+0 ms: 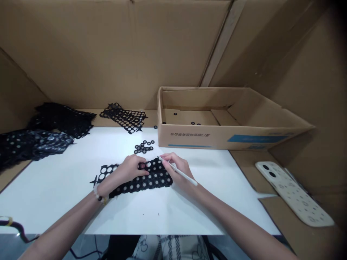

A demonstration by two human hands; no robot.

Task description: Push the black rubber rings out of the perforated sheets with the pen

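Note:
A black punched sheet (pixel 151 177) full of round holes lies on the white table top (pixel 67 184) in front of me. My left hand (pixel 133 167) rests on the sheet's middle with its fingers curled down, pressing it. My right hand (pixel 176 167) is at the sheet's right end, closed around a thin white stick (pixel 179 171) held like a pen, its tip touching the sheet's upper edge. A small cluster of loose black rings (pixel 143 146) lies just beyond the sheet.
An open cardboard box (pixel 217 135) with a few black rings inside stands behind right. More punched black sheets (pixel 123 117) and a dark heap (pixel 40 135) lie at back left. A phone in a white case (pixel 294 193) lies at right. Cardboard walls surround the table.

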